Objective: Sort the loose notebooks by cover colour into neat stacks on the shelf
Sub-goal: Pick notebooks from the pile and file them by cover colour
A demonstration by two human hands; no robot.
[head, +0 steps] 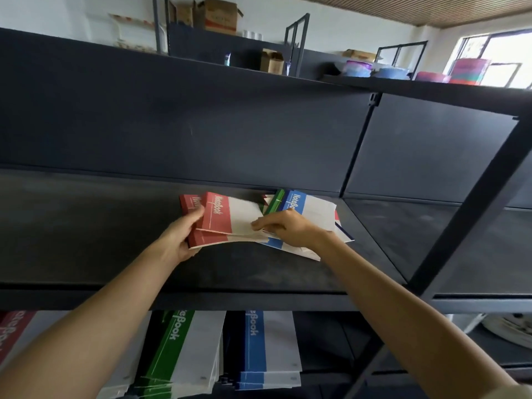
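Several red-and-white notebooks [227, 217] lie fanned in my left hand [180, 234], which grips their red spine edge just above the dark shelf [115, 226]. My right hand [288, 228] pinches the white edge of the top red notebook. Under and behind my right hand sits a loose pile with a blue-and-white notebook [312, 210], a green one [275, 204] and another blue one at the bottom.
On the shelf below stand sorted stacks: red [13, 329] at left, green [184, 349] in the middle, blue [269, 347] at right. A dark upright post [466, 211] rises on the right. Boxes and coloured tubs sit on top.
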